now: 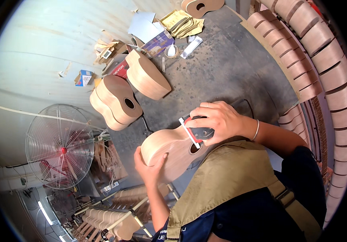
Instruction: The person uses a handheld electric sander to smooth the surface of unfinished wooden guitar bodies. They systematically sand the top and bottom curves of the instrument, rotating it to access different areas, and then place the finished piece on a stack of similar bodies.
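Note:
My left hand [149,171] grips the lower left edge of an unfinished pale wooden small guitar body [177,159] at the front of the bench, thumb on its face. My right hand [220,122] is closed round a red and black power sander [202,132], its white pad at the body's near upper part, beside the dark-rimmed sound hole [195,149]. Part of that body is hidden behind my apron and right hand. A dark cord [247,105] curves away beyond my right hand.
More guitar bodies [113,101] lie on the dark bench [246,64] with papers [180,23] and a tape roll [171,51]. A caged fan [64,150] stands left. Stacked curved wood pieces [324,60] line the right. A rack of bodies [107,221] is lower left.

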The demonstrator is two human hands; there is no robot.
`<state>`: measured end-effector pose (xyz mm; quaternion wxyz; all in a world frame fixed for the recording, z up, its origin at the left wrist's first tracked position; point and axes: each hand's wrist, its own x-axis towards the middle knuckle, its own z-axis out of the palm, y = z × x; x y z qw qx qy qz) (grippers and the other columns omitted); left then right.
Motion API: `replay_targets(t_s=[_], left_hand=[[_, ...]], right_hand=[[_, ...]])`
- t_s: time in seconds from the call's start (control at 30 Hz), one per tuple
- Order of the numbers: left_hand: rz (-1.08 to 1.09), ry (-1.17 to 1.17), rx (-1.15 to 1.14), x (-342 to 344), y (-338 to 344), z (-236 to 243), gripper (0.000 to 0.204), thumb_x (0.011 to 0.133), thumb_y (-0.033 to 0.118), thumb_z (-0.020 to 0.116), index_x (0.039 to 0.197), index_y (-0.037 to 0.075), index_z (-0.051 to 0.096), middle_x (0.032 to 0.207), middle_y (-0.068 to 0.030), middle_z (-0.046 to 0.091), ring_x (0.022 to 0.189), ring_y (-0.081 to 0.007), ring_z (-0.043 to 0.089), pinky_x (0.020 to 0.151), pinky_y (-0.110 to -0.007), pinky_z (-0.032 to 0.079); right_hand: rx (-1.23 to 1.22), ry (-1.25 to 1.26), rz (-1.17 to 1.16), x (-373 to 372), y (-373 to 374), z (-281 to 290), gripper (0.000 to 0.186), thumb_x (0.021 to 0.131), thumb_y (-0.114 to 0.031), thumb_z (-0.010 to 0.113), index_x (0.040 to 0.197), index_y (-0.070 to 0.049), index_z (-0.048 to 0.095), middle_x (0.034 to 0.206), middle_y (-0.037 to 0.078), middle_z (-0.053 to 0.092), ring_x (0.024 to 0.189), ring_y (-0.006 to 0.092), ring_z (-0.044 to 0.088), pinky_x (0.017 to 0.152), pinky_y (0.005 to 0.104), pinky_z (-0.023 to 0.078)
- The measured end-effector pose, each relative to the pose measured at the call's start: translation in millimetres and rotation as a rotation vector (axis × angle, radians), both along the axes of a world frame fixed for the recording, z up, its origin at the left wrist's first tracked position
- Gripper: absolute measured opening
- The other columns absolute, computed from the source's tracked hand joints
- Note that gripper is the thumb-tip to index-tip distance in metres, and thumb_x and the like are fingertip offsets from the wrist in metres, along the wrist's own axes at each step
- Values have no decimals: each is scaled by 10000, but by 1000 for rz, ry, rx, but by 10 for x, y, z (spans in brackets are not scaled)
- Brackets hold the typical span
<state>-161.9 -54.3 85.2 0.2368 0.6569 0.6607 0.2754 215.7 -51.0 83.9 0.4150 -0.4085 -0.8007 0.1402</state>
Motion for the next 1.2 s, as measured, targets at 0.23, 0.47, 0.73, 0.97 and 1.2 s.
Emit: replay_targets(t_s=[0.23,0.47,0.73,0.97,1.2], left_hand=[[14,-73,-11,-114,-28,-66,1016,683,323,1097,1486,-56,603,1404,-193,697,1285,-324,679,1124,-450,534],[43,-165,5,-506,-93,-352,936,721,239,1069,1491,-37,614,1400,-160,700,1285,-285,667,1139,-425,518],[71,-217,-15,-667,-176,-447,908,735,216,1058,1492,-30,620,1406,-143,700,1304,-274,658,1154,-418,509],[42,-161,13,-490,-113,-346,879,750,241,1039,1478,-34,631,1366,-131,712,1250,-246,673,1124,-393,519],[-9,-79,12,-91,42,-40,951,680,335,1087,1447,-19,649,1343,-155,723,1213,-282,705,1067,-428,558]], right_hand=[[-16,-8,-35,238,128,-82,533,708,-308,941,1200,-155,806,1096,37,756,919,281,731,711,409,620],[-242,230,-163,380,37,-598,521,670,-214,919,1176,-150,812,1103,45,793,972,310,770,856,419,635],[-347,470,-300,232,-239,-905,545,677,-118,894,1212,-109,788,1068,96,780,942,332,759,889,416,621],[-178,274,-202,201,-70,-429,545,667,-170,915,1199,-134,802,1096,68,780,958,314,769,843,422,639],[7,-17,18,-37,62,-64,617,684,-373,961,1251,-186,805,1139,31,750,954,266,741,717,406,625]])
